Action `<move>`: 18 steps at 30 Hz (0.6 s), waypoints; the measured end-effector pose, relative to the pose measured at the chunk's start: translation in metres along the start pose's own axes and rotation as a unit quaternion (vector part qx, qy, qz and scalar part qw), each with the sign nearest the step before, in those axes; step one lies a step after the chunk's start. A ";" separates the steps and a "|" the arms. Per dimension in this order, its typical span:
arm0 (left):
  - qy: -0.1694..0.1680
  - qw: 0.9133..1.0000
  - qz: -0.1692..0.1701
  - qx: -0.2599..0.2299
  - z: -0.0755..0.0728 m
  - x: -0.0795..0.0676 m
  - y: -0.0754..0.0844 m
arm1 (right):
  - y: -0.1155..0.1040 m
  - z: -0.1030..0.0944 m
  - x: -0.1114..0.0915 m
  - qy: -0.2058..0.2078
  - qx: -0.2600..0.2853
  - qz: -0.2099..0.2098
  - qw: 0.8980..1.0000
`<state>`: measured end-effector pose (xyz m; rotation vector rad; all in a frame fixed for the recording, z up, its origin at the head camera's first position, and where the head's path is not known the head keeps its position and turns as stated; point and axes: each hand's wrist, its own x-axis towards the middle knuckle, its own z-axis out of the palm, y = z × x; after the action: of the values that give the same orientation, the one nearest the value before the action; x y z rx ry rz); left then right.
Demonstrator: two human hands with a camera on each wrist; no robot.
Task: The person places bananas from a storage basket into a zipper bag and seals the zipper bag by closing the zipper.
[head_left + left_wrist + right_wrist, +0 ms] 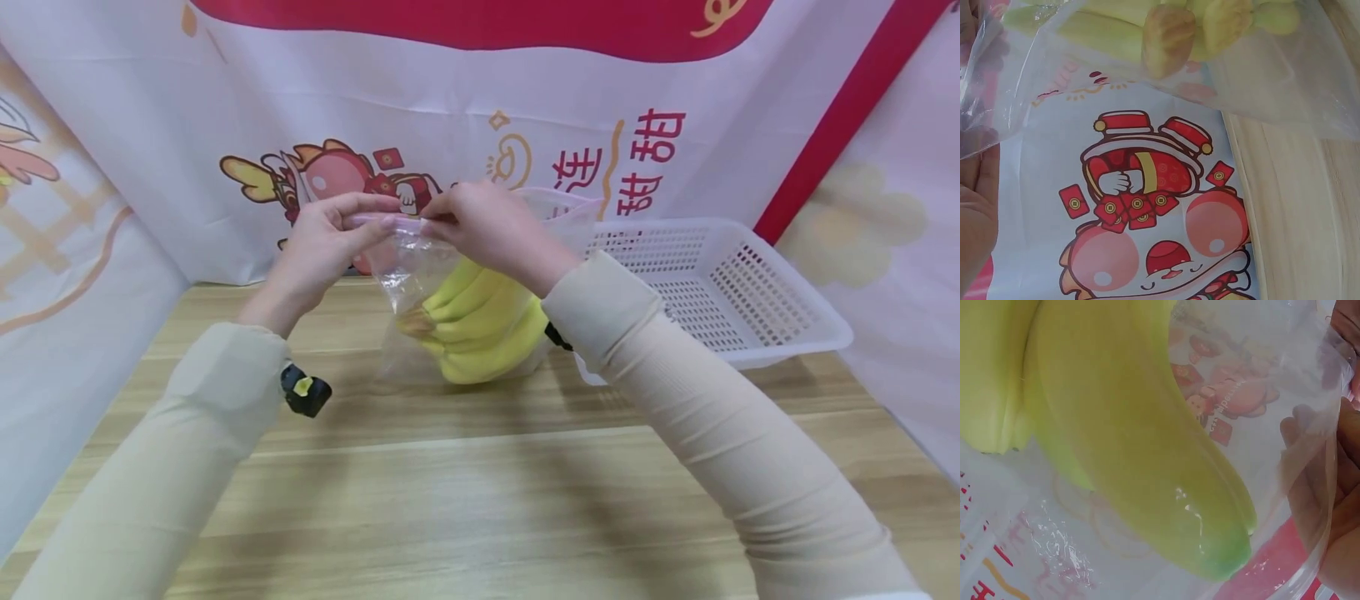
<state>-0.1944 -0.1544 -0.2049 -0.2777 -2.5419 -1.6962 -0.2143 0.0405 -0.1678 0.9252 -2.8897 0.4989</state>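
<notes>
A clear plastic zip bag [401, 271] with a pink strip along its top edge stands upright on the wooden table. Inside it lies a bunch of yellow bananas [487, 325], stem end toward the left; in the left wrist view the banana stems [1169, 40] show through the plastic. My left hand [322, 242] pinches the bag's top left corner between thumb and fingers. Close beside it, my right hand [487, 225] pinches the same pink edge. In the right wrist view, the banana tip [1225, 556] and the right hand's fingers [1310, 462] appear through or behind the film.
A white perforated plastic basket [810, 333] stands on the right of the table, behind my right forearm. A printed cloth [450, 92] hangs behind the table, and more cloth hangs at both sides. The wooden tabletop [450, 500] spreads toward me.
</notes>
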 end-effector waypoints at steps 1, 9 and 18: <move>0.004 1.000 -0.002 0.003 0.000 0.000 0.000 | 0.000 0.000 0.000 0.002 0.000 -0.002 1.000; 0.028 1.000 0.008 0.010 0.001 0.000 0.005 | 0.003 -0.008 -0.001 0.006 -0.014 -0.016 1.000; 0.052 0.999 0.002 -0.012 -0.002 0.000 0.006 | 0.017 -0.017 -0.007 -0.007 -0.019 0.013 1.000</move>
<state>-0.1939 -0.1538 -0.1992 -0.1916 -2.4474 -1.6934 -0.2189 0.0631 -0.1577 0.8916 -2.9160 0.4405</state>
